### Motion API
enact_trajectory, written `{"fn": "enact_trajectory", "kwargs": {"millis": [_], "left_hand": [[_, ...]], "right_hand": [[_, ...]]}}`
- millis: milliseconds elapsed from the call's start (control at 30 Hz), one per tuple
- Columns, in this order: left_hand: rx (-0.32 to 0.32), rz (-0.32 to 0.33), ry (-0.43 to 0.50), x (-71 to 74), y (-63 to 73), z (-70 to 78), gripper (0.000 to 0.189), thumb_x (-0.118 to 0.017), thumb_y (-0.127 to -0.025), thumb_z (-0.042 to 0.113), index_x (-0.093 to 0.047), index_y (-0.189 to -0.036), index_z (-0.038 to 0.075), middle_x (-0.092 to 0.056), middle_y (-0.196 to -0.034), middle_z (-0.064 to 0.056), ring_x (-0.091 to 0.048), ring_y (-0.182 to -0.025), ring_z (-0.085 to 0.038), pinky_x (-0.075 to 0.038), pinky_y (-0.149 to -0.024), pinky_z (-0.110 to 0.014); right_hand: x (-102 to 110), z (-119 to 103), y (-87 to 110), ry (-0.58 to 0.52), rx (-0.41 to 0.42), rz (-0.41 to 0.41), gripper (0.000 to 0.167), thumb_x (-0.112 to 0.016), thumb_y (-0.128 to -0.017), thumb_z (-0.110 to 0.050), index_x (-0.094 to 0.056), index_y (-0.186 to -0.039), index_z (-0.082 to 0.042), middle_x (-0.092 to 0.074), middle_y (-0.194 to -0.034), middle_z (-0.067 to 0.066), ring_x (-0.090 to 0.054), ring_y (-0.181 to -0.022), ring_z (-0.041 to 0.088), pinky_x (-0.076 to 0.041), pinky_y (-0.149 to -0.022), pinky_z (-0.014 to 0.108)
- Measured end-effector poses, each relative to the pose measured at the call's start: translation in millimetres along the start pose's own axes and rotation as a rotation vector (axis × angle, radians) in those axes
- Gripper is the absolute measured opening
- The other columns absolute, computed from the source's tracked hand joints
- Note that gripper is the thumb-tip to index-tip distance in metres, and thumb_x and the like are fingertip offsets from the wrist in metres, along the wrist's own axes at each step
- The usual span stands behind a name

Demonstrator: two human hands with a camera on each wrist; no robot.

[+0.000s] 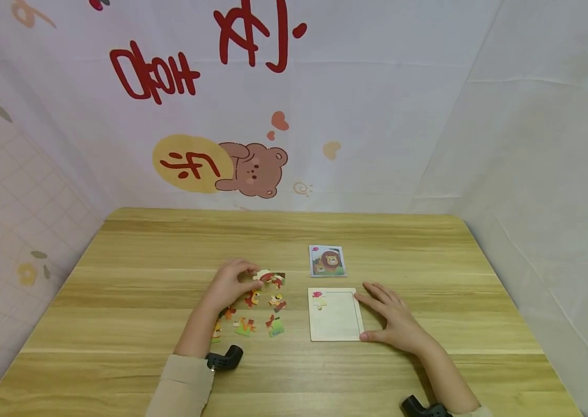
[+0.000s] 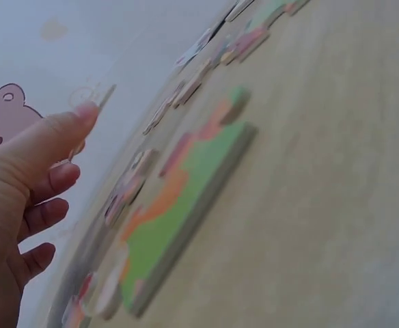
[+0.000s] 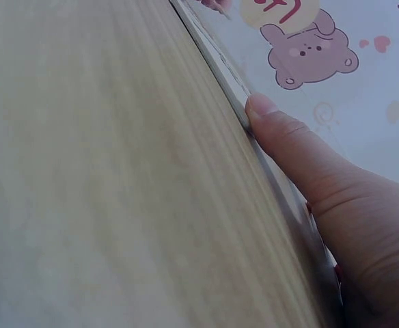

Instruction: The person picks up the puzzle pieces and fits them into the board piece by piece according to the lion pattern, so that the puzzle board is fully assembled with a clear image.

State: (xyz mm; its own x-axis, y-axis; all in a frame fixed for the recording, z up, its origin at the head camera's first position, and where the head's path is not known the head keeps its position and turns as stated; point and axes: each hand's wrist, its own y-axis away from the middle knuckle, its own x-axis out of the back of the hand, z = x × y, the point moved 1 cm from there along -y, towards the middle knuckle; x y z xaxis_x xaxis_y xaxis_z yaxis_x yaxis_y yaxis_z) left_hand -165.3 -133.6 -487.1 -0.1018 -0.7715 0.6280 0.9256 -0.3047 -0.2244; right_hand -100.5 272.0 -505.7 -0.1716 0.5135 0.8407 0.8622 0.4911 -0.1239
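Observation:
In the head view my left hand [image 1: 231, 282] is over the left group of loose jigsaw pieces. Its thumb and a finger pinch a thin jigsaw piece [image 2: 102, 108], seen nearly edge-on in the left wrist view. Around it lie several colourful pieces, among them a green and orange one [image 1: 244, 326] and a green one with red [image 1: 275, 326]. My right hand [image 1: 395, 319] rests at the right side of a square puzzle board [image 1: 336, 321], fingers extended. Its thumb [image 3: 281, 130] touches the board's edge. A pink and cream piece [image 1: 320, 302] lies in the board's upper left corner.
A small picture card [image 1: 327, 261] with lions lies behind the board. The wooden table [image 1: 403, 249] ends at a white cloth backdrop [image 1: 377, 127] with a printed bear. Another cloth wall [image 1: 544, 202] stands at the right.

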Motion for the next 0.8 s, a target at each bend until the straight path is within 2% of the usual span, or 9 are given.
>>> {"fn": "enact_trajectory", "kwargs": {"millis": [200,467,633,800], "left_hand": [[-0.068,0.021,0.03,-8.3,-1.1,12.9,0.026,-0.082,-0.077,0.019,-0.073,-0.101,0.012,-0.06,-0.088,0.004,-0.051,-0.087,-0.017,-0.043,-0.076,-0.039],[-0.117,0.005,0.05,-25.3,-3.0,31.4,0.027,-0.083,-0.076,0.02,-0.073,-0.1,0.011,-0.062,-0.092,0.004,-0.051,-0.087,-0.015,-0.046,-0.071,-0.034],[-0.164,0.016,0.05,-37.0,-3.2,42.7,0.028,-0.084,-0.074,0.02,-0.073,-0.097,0.01,-0.062,-0.09,0.001,-0.053,-0.086,-0.018,-0.045,-0.074,-0.034],[-0.258,0.047,0.007,-49.6,-4.5,53.0,0.028,-0.086,-0.071,0.021,-0.073,-0.094,0.01,-0.061,-0.081,-0.001,-0.052,-0.081,-0.02,-0.04,-0.08,-0.038]], "right_hand": [[0.7,-1.1,0.1,0.0,-0.001,-0.009,0.088,-0.074,-0.07,-0.061,-0.046,-0.144,-0.021,-0.028,-0.153,0.012,-0.016,-0.139,0.039,-0.007,-0.102,0.066],[1.0,-1.1,-0.2,-0.006,-0.002,-0.013,0.088,-0.074,-0.07,-0.06,-0.046,-0.144,-0.022,-0.027,-0.154,0.011,-0.015,-0.14,0.039,-0.007,-0.102,0.066],[1.7,-1.1,-0.4,-0.01,0.005,-0.008,0.087,-0.075,-0.07,-0.059,-0.047,-0.143,-0.022,-0.028,-0.153,0.011,-0.016,-0.139,0.039,-0.007,-0.101,0.066],[2.2,-0.9,-0.1,-0.005,-0.003,-0.013,0.087,-0.075,-0.07,-0.061,-0.047,-0.143,-0.023,-0.028,-0.153,0.01,-0.016,-0.14,0.037,-0.007,-0.102,0.065]]}}
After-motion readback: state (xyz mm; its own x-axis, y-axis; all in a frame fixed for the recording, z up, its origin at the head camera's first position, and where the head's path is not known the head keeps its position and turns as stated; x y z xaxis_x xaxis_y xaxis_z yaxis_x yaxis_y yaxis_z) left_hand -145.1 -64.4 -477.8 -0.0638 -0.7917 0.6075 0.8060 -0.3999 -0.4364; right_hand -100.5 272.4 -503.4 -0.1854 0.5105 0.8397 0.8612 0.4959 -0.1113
